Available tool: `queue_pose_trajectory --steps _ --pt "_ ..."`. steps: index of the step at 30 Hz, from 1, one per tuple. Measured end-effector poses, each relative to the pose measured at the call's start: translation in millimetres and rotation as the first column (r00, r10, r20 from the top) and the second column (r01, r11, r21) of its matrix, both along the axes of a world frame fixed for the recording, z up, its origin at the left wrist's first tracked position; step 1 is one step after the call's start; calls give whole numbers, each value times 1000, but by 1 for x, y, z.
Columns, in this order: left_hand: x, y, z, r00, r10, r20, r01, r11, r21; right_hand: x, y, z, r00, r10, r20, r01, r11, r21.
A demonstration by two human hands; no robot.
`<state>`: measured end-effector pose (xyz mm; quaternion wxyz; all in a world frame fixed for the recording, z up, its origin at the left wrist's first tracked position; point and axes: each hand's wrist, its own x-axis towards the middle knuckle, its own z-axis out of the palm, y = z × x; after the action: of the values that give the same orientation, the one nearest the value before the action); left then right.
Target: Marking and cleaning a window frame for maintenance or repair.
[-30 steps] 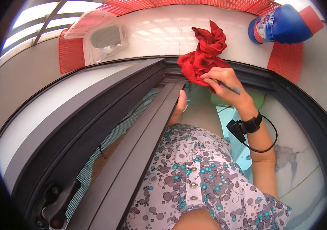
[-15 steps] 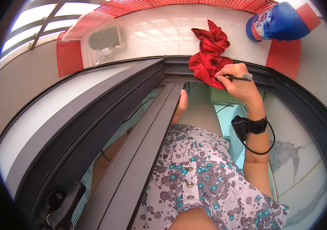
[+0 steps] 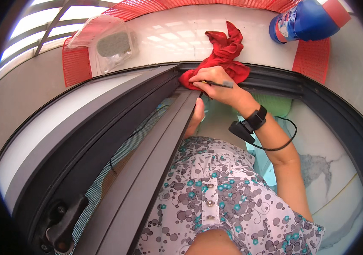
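Observation:
My right hand [image 3: 217, 85] is closed at the far corner of the dark window frame [image 3: 270, 80]. It pinches a slim dark stick with a grey end [image 3: 222, 84] and presses a bunched red cloth [image 3: 228, 51] into the frame's track. The stick's other end is hidden in my fingers and the cloth. My left hand [image 3: 195, 119] grips the edge of the grey sliding window sash [image 3: 147, 170] from its right side; most of its fingers are out of sight. A black strapped device [image 3: 249, 123] with a cable sits on my right wrist.
On the white ledge beyond the frame stand a blue bottle with a red cap [image 3: 307, 23] and a clear plastic container [image 3: 115, 46] with a grey-green pad. Red mesh [image 3: 311, 59] edges the ledge. A black latch [image 3: 64, 229] juts out at lower left. Marble-patterned tile [image 3: 326, 170] lies right.
My right hand has moved left along the frame with the stick and the lower part of the cloth, to the corner by the sash. My left hand stays at the sash edge.

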<state>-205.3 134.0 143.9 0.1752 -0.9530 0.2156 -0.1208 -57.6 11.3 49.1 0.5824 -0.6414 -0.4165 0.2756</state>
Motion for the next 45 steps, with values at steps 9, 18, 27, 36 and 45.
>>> queue_pose_trajectory --steps 9,18,27,36,45 --pt "-3 11 0 998 -24 -66 28 998 59 11 15 9 975 179 -131 -211 927 -311" --pt "-4 0 -3 997 51 64 -54 997 59 11 -16 14 992 62 108 -42 984 -175" --pt "-4 15 1 998 -67 -1 67 987 146 7 -9 6 997 35 61 -28 992 -122" --pt "0 10 7 995 -88 -36 93 978 189 27 -63 44 996 -79 37 87 931 -355" --pt "2 14 6 992 -122 -40 127 979 159 17 -59 37 916 -327 -232 262 926 -271"
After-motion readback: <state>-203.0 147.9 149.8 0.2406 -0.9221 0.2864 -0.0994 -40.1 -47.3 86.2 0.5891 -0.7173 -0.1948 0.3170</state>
